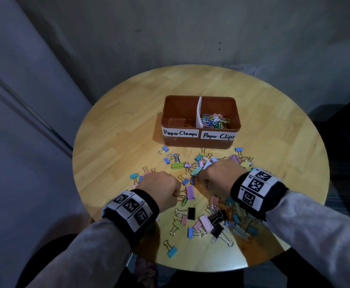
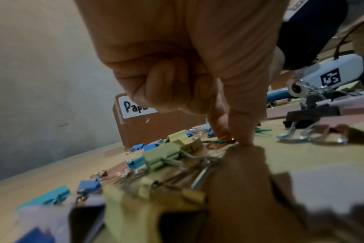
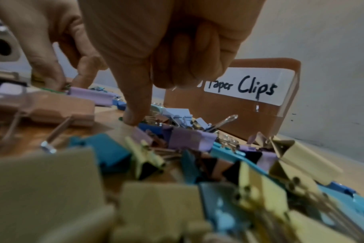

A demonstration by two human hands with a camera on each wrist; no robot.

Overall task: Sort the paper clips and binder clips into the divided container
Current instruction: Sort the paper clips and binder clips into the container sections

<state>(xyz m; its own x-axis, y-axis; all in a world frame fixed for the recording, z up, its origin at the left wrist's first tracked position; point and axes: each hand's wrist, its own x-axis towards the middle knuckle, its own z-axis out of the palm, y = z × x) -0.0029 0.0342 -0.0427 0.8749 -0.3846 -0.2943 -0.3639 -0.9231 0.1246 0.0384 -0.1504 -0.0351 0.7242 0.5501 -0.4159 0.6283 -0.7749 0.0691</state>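
1. Paper clips of coloured wire point(image 1: 215, 121) fill the right compartment of the brown plastic divided container point(image 1: 201, 142), which sits just above the middle of the head frame on the round pale wooden table point(image 1: 128, 113); its white labels read "Paper Clamps" on the left and "Paper Clips" on the right.
2. Pastel and black metal binder clips point(image 1: 203, 222) lie scattered across the lower middle of the frame, in front of the container.
3. The left hand point(image 1: 159, 189), lower left of centre, has its thumb and forefinger tips pressed together at the table around an orange wire paper clip point(image 2: 216, 144), with the other fingers curled in.
4. The right hand point(image 1: 220, 176), right of centre, points one straight finger point(image 3: 135, 105) down into the clip pile, the rest folded; whether it holds anything is hard to tell, as the wrist view is blurred.
5. A purple binder clip point(image 1: 190, 192) lies between the two hands.
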